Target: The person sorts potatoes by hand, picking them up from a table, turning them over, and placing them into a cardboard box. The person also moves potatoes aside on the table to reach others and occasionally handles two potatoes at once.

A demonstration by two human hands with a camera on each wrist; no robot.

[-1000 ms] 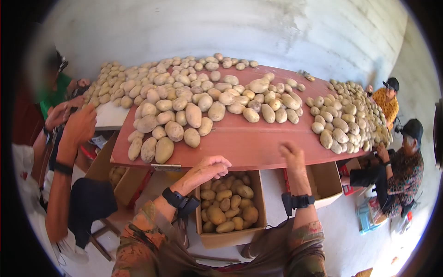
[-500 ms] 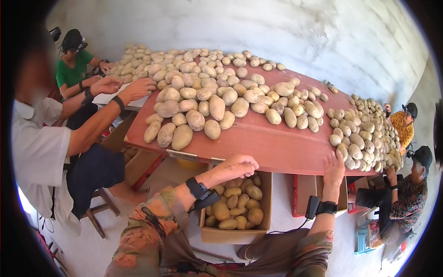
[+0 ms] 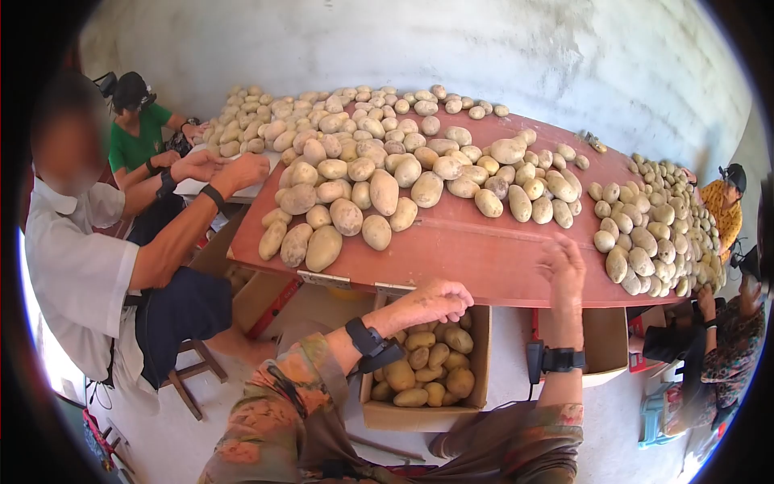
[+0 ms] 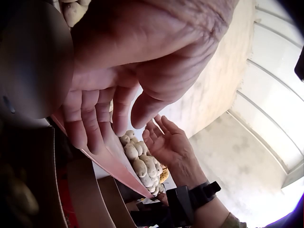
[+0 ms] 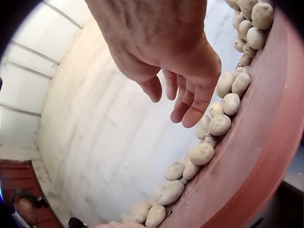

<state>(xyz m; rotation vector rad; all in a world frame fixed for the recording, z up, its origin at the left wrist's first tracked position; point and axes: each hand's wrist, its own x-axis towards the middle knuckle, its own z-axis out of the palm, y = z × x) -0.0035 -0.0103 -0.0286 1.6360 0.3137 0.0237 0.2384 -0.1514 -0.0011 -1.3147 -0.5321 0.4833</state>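
My left hand (image 3: pixel 435 302) hangs at the table's front edge, above a cardboard box (image 3: pixel 419 417) of potatoes. Its fingers are loosely bent and hold nothing, as the left wrist view confirms. To its right, my right hand (image 3: pixel 564 270) is raised over the red table (image 3: pixel 459 254), blurred by motion, with its palm bare and fingers relaxed. A wide heap of potatoes (image 3: pixel 347 216) covers the table's left and back. Another pile of potatoes (image 3: pixel 645 238) lies just right of the right hand. In the right wrist view, potatoes (image 5: pixel 219 125) appear beyond the fingertips.
A second cardboard box (image 3: pixel 597 343) stands under the table at right. Close on the left, a person in a white shirt (image 3: pixel 76 242) sits on a wooden stool (image 3: pixel 189 377); a person in green (image 3: pixel 137 141) is behind. Two people sit at the right end. A wall rises behind the table.
My right hand first moved right toward the right-hand pile, then lifted and came back a little to the left. My left hand stays over the box. The head view has shifted.
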